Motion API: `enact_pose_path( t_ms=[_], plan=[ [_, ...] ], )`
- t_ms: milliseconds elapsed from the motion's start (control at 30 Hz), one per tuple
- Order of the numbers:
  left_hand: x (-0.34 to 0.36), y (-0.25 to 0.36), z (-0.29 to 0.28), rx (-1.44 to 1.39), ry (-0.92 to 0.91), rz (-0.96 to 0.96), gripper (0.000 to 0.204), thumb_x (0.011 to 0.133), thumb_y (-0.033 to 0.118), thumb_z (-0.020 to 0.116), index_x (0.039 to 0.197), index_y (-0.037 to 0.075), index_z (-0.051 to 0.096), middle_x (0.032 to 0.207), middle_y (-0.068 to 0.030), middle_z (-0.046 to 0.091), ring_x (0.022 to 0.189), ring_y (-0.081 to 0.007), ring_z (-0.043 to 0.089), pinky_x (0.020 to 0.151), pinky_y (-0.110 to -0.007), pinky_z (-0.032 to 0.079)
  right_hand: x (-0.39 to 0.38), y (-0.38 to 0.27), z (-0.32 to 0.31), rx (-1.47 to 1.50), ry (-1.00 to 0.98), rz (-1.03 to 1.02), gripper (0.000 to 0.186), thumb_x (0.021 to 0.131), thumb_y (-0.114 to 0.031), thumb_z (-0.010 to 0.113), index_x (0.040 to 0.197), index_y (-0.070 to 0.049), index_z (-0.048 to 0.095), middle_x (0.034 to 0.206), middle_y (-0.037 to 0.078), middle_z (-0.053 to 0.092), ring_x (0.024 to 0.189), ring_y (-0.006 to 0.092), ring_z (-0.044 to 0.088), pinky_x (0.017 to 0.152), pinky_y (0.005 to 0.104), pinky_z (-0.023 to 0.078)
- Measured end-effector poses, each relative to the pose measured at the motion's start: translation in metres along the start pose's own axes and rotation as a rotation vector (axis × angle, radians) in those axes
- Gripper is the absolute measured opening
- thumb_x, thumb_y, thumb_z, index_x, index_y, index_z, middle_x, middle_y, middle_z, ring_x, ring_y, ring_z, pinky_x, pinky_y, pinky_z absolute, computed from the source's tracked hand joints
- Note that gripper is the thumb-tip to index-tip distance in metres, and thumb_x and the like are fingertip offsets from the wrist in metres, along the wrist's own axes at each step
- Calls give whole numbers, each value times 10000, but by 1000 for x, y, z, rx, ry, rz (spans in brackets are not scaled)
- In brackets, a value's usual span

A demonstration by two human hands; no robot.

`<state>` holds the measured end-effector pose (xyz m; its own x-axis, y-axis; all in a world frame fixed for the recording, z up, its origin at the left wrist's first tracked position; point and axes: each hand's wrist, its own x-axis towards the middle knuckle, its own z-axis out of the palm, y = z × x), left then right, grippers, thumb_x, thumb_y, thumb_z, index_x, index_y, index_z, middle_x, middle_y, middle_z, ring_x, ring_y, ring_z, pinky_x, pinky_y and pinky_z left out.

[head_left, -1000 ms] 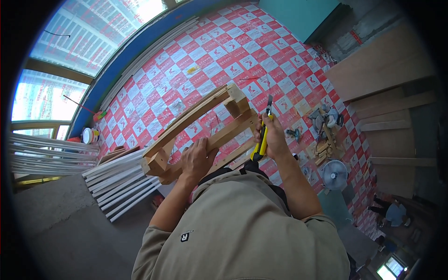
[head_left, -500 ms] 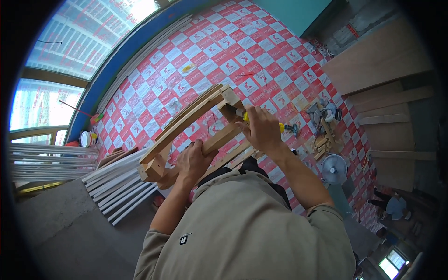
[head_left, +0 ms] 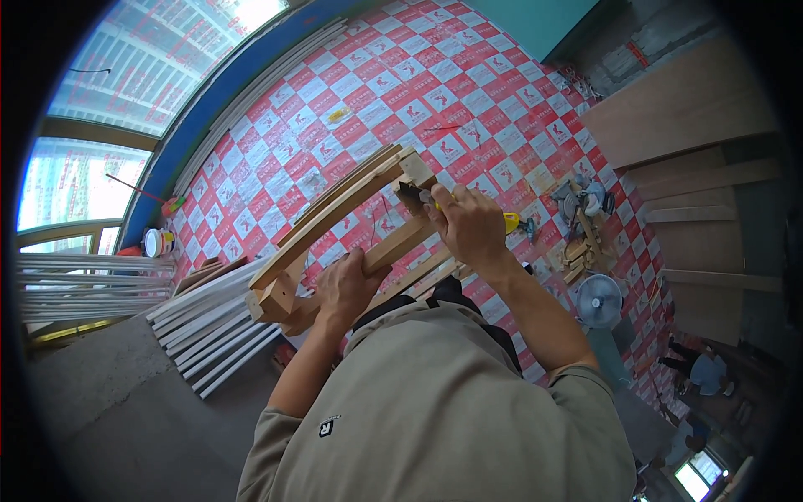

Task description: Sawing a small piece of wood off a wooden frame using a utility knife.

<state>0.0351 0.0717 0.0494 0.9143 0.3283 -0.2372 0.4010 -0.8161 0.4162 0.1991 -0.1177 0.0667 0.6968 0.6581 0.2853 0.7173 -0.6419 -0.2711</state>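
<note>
A pale wooden frame (head_left: 335, 213), built of long battens with short blocks at its ends, is held up slantwise in front of my body. My left hand (head_left: 341, 286) is closed round its near rail (head_left: 397, 248). At the frame's upper right corner, my right hand (head_left: 470, 222) grips a slim yellow thing with a pale tip (head_left: 437, 201). That tip points at the inner side of the corner block (head_left: 418, 174). My fingers cover most of the yellow thing, so its exact kind cannot be made out.
Red and white checked sheeting (head_left: 418, 75) covers the floor. On the right lie a power saw (head_left: 577, 201), wood offcuts (head_left: 585, 247) and a fan (head_left: 600, 301). White strips (head_left: 209, 326) lie on the left, near a bucket (head_left: 158, 243). A person (head_left: 707, 372) is far right.
My right hand has shifted slightly up, and the pale tip now shows more plainly beside the corner block. My left hand keeps its hold on the frame's rail.
</note>
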Motion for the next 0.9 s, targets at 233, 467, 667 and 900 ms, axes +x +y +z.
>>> enact_pose_path(
  t_ms=[233, 467, 667, 900],
  plan=[
    [0, -6, 3, -5, -13, 4, 447, 811, 450, 803, 857, 53, 602, 752, -181, 694, 732, -372, 694, 665, -468, 515, 4, 8, -6, -118, -7, -46, 265, 940, -319, 651, 1112, -129, 585, 779, 89, 609, 695, 299, 666, 591, 429, 526],
    [6, -8, 3, -4, 12, 5, 438, 823, 448, 792, 861, 54, 604, 747, -168, 695, 723, -368, 692, 664, -469, 515, 0, 150, -87, -208, 23, 592, 316, 1056, -360, 469, 1185, -93, 577, 932, 154, 692, 814, 317, 703, 631, 476, 545],
    [1, -11, 4, -9, 0, 49, 445, 824, 454, 793, 835, 50, 608, 753, -176, 692, 727, -375, 688, 676, -472, 506, -1, 13, -12, 25, 0, 17, 227, 977, -301, 591, 1111, -118, 572, 761, 103, 604, 673, 312, 663, 565, 440, 538],
    [0, -10, 5, 33, 3, 49, 445, 827, 466, 779, 858, 65, 590, 713, -151, 690, 697, -345, 695, 643, -454, 518, 5, 8, -8, 27, -13, -20, 220, 948, -287, 638, 1070, -111, 586, 772, 97, 607, 705, 296, 670, 561, 425, 535]
  ],
)
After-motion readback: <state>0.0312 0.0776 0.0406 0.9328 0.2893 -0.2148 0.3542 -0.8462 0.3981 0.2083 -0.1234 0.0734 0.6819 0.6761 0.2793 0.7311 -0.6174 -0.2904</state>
